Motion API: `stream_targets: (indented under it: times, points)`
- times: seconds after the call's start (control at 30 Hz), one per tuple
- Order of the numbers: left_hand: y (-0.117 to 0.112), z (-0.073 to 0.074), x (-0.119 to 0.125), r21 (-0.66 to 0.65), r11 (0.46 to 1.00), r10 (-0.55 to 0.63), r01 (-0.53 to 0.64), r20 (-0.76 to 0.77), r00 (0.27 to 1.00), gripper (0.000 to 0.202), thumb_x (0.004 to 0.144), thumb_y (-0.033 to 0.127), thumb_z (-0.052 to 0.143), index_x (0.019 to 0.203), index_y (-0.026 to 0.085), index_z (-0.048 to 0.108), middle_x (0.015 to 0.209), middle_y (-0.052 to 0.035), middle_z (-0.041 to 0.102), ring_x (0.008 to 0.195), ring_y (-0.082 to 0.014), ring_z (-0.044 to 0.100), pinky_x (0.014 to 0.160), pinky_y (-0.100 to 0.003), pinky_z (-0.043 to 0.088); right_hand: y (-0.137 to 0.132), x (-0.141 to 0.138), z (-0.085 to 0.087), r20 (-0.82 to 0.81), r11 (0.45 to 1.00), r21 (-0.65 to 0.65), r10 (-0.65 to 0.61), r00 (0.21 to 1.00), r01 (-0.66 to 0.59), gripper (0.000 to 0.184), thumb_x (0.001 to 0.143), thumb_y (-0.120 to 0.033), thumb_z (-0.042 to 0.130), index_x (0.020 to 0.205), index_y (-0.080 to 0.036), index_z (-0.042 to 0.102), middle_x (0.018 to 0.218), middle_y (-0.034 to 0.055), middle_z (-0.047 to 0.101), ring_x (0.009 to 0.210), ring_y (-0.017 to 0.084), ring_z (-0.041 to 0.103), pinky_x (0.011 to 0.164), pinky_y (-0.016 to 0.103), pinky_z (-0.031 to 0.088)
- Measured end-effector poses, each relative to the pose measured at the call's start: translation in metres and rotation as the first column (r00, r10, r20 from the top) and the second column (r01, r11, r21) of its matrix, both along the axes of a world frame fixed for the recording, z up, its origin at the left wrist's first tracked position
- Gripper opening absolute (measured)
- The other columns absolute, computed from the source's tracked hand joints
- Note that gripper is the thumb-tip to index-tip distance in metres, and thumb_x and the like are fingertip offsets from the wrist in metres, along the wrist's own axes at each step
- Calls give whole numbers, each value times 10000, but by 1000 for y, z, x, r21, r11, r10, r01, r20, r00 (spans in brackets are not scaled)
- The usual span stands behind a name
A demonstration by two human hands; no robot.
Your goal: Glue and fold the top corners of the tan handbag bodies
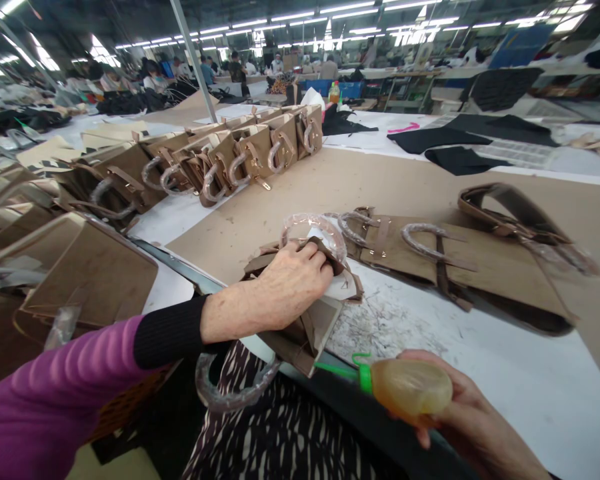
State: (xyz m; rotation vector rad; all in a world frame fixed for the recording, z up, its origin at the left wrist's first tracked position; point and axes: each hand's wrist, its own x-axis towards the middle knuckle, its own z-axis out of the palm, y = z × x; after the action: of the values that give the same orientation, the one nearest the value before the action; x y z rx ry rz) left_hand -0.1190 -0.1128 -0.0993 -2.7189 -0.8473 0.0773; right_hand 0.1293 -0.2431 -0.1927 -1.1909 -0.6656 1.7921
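Observation:
My left hand (293, 287) is closed on the upper edge of a brown handbag (300, 333) at the table's front edge. One plastic-wrapped handle (315, 230) of this bag stands up behind my fingers; another wrapped handle (235, 393) hangs below, over the patterned cloth on my lap. My right hand (455, 393) is wrapped round a squeeze bottle (413, 388) of amber liquid, lying tilted on its side. Its green nozzle (336, 370) points left, close to the bag's lower edge. I cannot tell whether the tip touches the bag.
Flat brown bag pieces with wrapped handles (470, 267) lie to the right on the table. Rows of standing brown handbags (250, 153) fill the left side. Black material pieces (440, 137) lie farther back. A grey metal post (195, 60) rises behind the bags. People work in the background.

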Motion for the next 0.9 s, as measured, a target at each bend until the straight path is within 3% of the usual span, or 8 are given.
stream_targets:
  times: [0.2, 0.37, 0.57, 0.77, 0.9]
  points:
    - [0, -2, -1, 28, 999, -17, 16, 26, 1000, 218, 692, 143, 622, 890, 125, 533, 911, -102, 584, 895, -264, 520, 748, -388, 430, -9, 9, -11, -35, 1000, -4, -14, 999, 14, 417, 602, -227, 807, 1003, -233, 691, 780, 89, 695, 610, 237, 613, 404, 241, 443]
    - [1, -1, -1, 32, 999, -20, 19, 15, 1000, 220, 697, 158, 618, 893, 126, 523, 921, -107, 583, 897, -259, 523, 741, -381, 429, -8, 1, -3, 2, 982, -13, -188, 982, 188, 400, 586, -237, 817, 971, -254, 712, 808, 66, 692, 629, 220, 602, 426, 236, 442]
    - [0, -1, 0, 30, 1000, -5, 5, 6, 1000, 211, 709, 136, 608, 902, 131, 522, 931, -108, 589, 908, -260, 526, 743, -379, 431, -6, -9, 5, 69, 990, 48, -133, 989, 130, 371, 588, -235, 804, 948, -228, 717, 781, 60, 684, 585, 209, 575, 426, 259, 458]
    - [2, -4, 1, 41, 999, 10, -11, 26, 1000, 115, 786, 163, 564, 892, 130, 533, 931, -111, 601, 894, -256, 535, 749, -384, 431, -16, -7, 4, 43, 1000, 9, -22, 999, 22, 350, 591, -256, 813, 927, -241, 716, 704, 49, 677, 453, 158, 527, 394, 238, 427]
    - [2, -5, 1, 51, 999, 12, -14, 31, 999, 105, 793, 168, 567, 886, 132, 534, 925, -110, 602, 895, -255, 535, 746, -381, 433, -16, -5, 1, 61, 999, 14, -42, 997, 42, 359, 595, -247, 794, 944, -240, 708, 727, 43, 678, 487, 164, 532, 411, 243, 427]
